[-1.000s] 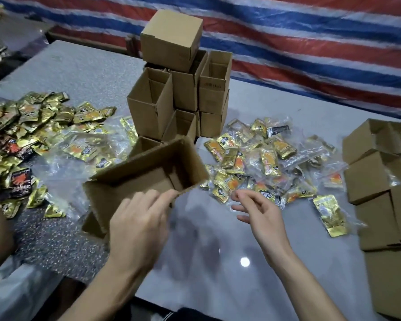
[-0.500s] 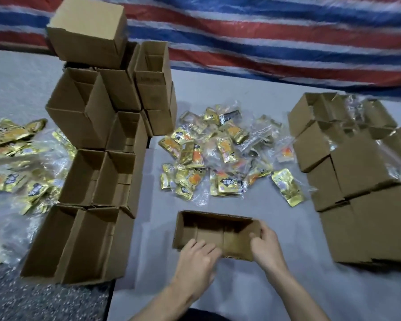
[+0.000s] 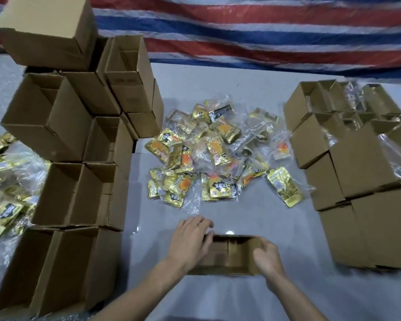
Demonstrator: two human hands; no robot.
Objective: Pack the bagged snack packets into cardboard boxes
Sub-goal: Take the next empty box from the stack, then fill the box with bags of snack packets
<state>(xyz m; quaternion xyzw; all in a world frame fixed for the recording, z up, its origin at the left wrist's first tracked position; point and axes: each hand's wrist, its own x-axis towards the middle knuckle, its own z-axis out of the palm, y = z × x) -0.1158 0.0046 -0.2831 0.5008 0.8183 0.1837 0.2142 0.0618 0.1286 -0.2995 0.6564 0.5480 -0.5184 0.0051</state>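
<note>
Open cardboard box (image 3: 227, 253) is sitting mouth-up on the near table (image 3: 218, 297), long axis running left-right; left hand (image 3: 190, 242) and right hand (image 3: 266, 258) are gripping its end walls, bagged snack packets (image 3: 213, 154) lying just beyond.

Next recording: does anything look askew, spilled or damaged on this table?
The top box on the left stack sits tilted and twisted, overhanging the open boxes beneath, so it looks unsteady. The packets lie in a loose heap on the table. The near box gripped by the left hand and right hand looks undamaged.
</note>
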